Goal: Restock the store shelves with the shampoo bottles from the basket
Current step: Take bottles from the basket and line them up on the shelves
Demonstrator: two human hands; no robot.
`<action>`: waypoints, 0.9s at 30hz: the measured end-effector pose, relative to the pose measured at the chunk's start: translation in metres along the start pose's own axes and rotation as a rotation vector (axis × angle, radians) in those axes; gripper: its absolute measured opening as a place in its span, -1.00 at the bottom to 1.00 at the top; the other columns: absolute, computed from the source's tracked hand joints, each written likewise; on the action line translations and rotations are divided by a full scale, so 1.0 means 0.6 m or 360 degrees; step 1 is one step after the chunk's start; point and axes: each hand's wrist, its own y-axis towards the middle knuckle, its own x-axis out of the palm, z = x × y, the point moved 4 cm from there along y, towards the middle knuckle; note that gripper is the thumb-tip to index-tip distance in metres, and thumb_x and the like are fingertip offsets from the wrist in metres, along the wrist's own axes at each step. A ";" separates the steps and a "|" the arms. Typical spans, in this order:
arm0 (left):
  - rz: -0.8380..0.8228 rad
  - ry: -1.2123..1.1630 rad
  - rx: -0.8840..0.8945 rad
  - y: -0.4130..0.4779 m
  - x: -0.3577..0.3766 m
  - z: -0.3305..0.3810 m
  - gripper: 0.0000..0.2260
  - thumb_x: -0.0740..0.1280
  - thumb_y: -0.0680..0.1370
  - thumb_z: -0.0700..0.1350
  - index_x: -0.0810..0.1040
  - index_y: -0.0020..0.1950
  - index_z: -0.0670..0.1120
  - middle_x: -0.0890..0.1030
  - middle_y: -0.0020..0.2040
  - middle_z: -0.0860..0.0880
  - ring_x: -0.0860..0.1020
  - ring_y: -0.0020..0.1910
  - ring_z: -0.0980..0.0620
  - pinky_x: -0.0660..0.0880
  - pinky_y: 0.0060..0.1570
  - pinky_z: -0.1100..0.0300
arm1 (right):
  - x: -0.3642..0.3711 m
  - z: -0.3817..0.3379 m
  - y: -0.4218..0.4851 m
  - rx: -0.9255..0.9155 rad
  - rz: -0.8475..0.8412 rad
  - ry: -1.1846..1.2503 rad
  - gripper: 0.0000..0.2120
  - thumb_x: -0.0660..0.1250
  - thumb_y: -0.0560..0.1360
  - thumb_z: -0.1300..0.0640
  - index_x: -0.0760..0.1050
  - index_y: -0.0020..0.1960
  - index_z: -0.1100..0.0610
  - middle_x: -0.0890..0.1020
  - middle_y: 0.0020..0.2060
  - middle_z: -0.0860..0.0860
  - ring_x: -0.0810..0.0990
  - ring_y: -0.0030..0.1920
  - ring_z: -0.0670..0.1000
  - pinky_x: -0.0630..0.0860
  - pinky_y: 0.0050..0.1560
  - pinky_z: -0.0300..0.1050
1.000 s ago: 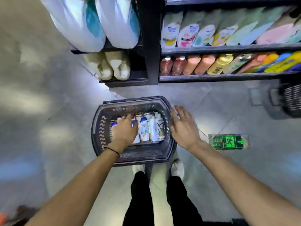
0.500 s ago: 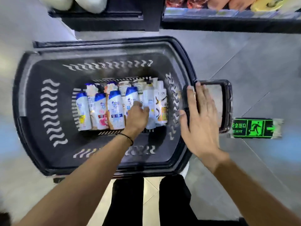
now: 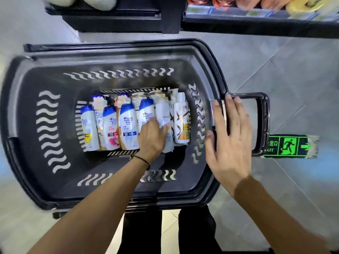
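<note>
A black plastic basket (image 3: 113, 57) stands on the floor below me. Several shampoo bottles lie side by side in its bottom: white ones with blue caps (image 3: 128, 123), a plain white one (image 3: 163, 110) and a white-and-gold one (image 3: 181, 121). My left hand (image 3: 152, 138) reaches down into the basket, fingers curled over the rightmost blue-capped bottle (image 3: 146, 110), thumb against the plain white bottle beside it. The lower half of that blue-capped bottle is hidden under the hand. My right hand (image 3: 229, 143) rests flat with fingers spread on the basket's right rim, beside its handle (image 3: 264, 118).
The black store shelf (image 3: 256, 24) runs along the top edge, with bottles on its lowest level at the upper right. A green exit sign (image 3: 289, 145) is stuck to the grey tile floor right of the basket. My dark-trousered legs (image 3: 194, 230) stand behind the basket.
The view has dropped close over the basket. My left hand slid from the left bottles to the right-hand ones and curled onto a blue-capped bottle. My right hand stays on the rim.
</note>
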 end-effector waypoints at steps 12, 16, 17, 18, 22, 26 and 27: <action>-0.0255 -0.0777 -0.0043 -0.010 -0.133 -0.100 -0.73 0.34 0.63 0.09 0.45 0.16 -0.08 0.55 0.03 -0.15 0.57 -0.04 -0.11 0.60 -0.09 -0.07 | 0.152 -0.090 0.049 0.0945 -0.0692 0.0446 -0.37 0.31 0.59 0.15 0.12 0.58 0.16 0.24 0.52 0.14 0.27 0.49 0.20 0.32 0.41 0.09; -0.0303 -0.0927 -0.0089 -0.013 -0.149 -0.132 -0.73 0.36 0.63 0.04 0.44 0.23 -0.06 0.62 0.13 -0.16 0.64 0.06 -0.18 0.62 0.03 -0.12 | 0.215 -0.086 0.052 0.1050 -0.0728 0.0174 -0.25 0.33 0.58 0.10 -0.01 0.61 0.24 0.30 0.48 0.22 0.28 0.43 0.24 0.33 0.37 0.10; -0.0286 -0.0944 -0.0091 -0.012 -0.152 -0.139 -0.74 0.36 0.63 0.03 0.44 0.23 -0.06 0.65 0.11 -0.17 0.66 0.05 -0.13 0.62 0.00 -0.02 | 0.229 -0.087 0.054 0.1072 -0.0711 0.0124 -0.22 0.34 0.58 0.10 -0.04 0.61 0.26 0.30 0.47 0.23 0.29 0.42 0.24 0.34 0.35 0.09; -0.0265 -0.0981 -0.0094 -0.013 -0.154 -0.147 -0.74 0.37 0.63 0.01 0.44 0.24 -0.07 0.68 0.07 -0.15 0.69 -0.02 -0.03 0.61 -0.12 0.14 | 0.242 -0.088 0.057 0.1119 -0.0688 0.0093 -0.19 0.35 0.57 0.11 -0.06 0.61 0.28 0.30 0.47 0.22 0.29 0.42 0.24 0.35 0.35 0.10; -0.0245 -0.1154 -0.0137 -0.018 -0.156 -0.171 -0.74 0.38 0.63 -0.03 0.43 0.22 -0.10 0.72 -0.05 -0.06 0.71 -0.16 0.10 0.55 -0.34 0.37 | 0.270 -0.085 0.067 0.1233 -0.0473 -0.0113 -0.26 0.36 0.55 0.19 0.06 0.58 0.29 0.34 0.39 0.25 0.32 0.38 0.25 0.35 0.32 0.10; -0.0256 -0.1201 -0.0105 -0.022 -0.154 -0.184 -0.78 0.36 0.64 -0.02 0.42 0.21 -0.06 0.73 0.02 -0.08 0.71 0.00 -0.04 0.62 -0.18 0.25 | 0.298 -0.086 0.059 0.1252 -0.0478 -0.0084 -0.42 0.41 0.55 0.03 0.29 0.42 0.30 0.37 0.32 0.27 0.35 0.32 0.26 0.33 0.32 0.06; -0.0252 -0.1183 -0.0088 -0.022 -0.154 -0.187 -0.79 0.35 0.65 -0.01 0.42 0.21 -0.05 0.72 0.04 -0.09 0.70 0.01 -0.03 0.64 -0.11 0.18 | 0.305 -0.087 0.057 0.1262 -0.0495 -0.0058 -0.42 0.40 0.55 0.00 0.29 0.40 0.29 0.38 0.32 0.28 0.36 0.33 0.26 0.33 0.32 0.07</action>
